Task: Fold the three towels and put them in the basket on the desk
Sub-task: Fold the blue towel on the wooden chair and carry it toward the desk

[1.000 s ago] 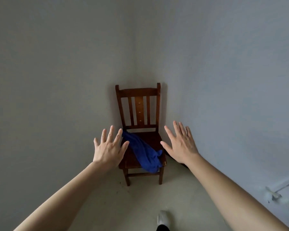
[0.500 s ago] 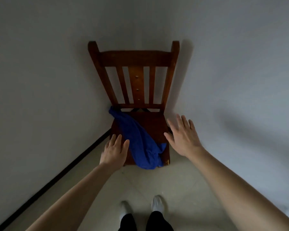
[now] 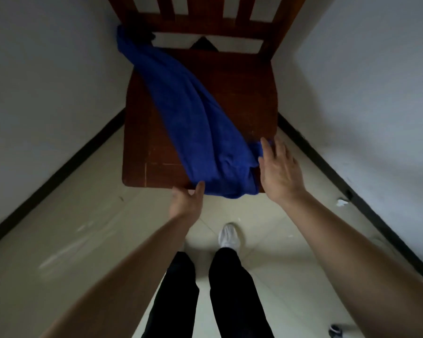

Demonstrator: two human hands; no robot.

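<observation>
A blue towel [image 3: 193, 118] lies bunched in a diagonal strip across the seat of a dark wooden chair [image 3: 249, 93], from the back left post to the front right corner, where it droops over the edge. My left hand [image 3: 187, 202] is at the seat's front edge, its thumb touching the towel's lower hem, fingers apart. My right hand [image 3: 279, 172] hovers open beside the towel's right end, fingertips at the cloth. No basket or other towels are in view.
The chair stands in a corner between two pale walls with dark skirting [image 3: 59, 167]. My legs in black trousers and a white shoe [image 3: 228, 236] stand on the light tiled floor just before the chair. Small debris [image 3: 341, 202] lies by the right wall.
I have stepped up to the chair, which now fills the upper view. Both hands have dropped from in front of the chair down to the towel's front end.
</observation>
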